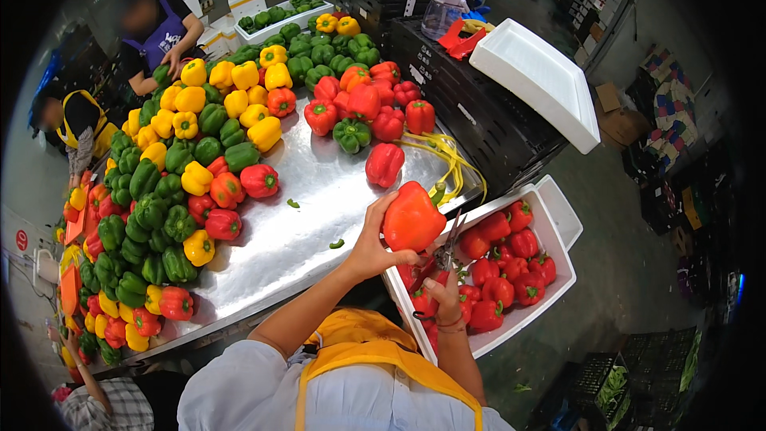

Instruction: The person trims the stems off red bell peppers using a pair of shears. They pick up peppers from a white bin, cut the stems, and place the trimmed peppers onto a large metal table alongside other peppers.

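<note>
Pepper (pixel 413 218), big and red, is clasped in the person's left hand (pixel 372 241); the right hand (pixel 447 297) grips scissors (pixel 444 256) (blades, I notice, near the stem (pixel 437 193)).

Held pepper (pixel 412 220) glossy, smooth; tabletop (pixel 267 247) shiny metal; box (pixel 527 318) matt foam; apron (pixel 359 357) cloth.

The left hand (pixel 373 238) holds up a big red pepper (pixel 413 218) over a white box (pixel 558 251) of smaller red peppers (pixel 499 291), while the right hand (pixel 447 301) grips scissors (pixel 448 251) just beside it; from where I stand, I can't quite tell if the blades touch the stem (pixel 437 194). Green, yellow and red peppers lie heaped on the shiny metal surface (pixel 275 249), a co-worker in a purple apron (pixel 162 37) across it
</note>
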Tool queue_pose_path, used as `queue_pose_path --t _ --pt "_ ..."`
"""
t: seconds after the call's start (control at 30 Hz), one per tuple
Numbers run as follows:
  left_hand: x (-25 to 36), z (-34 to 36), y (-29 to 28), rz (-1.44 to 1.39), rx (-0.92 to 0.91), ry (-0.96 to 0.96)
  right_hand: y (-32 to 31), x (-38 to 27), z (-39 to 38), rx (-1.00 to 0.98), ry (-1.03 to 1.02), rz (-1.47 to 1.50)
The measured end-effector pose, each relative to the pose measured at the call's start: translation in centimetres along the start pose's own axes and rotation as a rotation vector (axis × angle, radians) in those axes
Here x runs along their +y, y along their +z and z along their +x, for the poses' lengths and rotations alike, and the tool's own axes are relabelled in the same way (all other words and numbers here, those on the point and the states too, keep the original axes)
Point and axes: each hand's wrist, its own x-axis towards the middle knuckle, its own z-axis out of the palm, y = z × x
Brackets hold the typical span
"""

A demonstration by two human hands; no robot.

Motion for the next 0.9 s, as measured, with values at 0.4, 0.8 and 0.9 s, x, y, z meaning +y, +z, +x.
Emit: queue_pose_path --t 0.4,0.8,0.9 --pt "-0.6 1.3 -2.2 -1.333 0.003 -0.864 1.8 -2.2 -0.4 -0.155 -0.090 -0.067" --pt "-1.0 2.1 -1.3 -1.779 0.013 -0.792 -1.8 0.4 -2.6 -0.004 -0.001 0.102" --pt "-1.3 1.9 -1.2 -1.774 -0.069 -0.798 -2.1 0.4 -3.0 0.013 0.020 0.104"
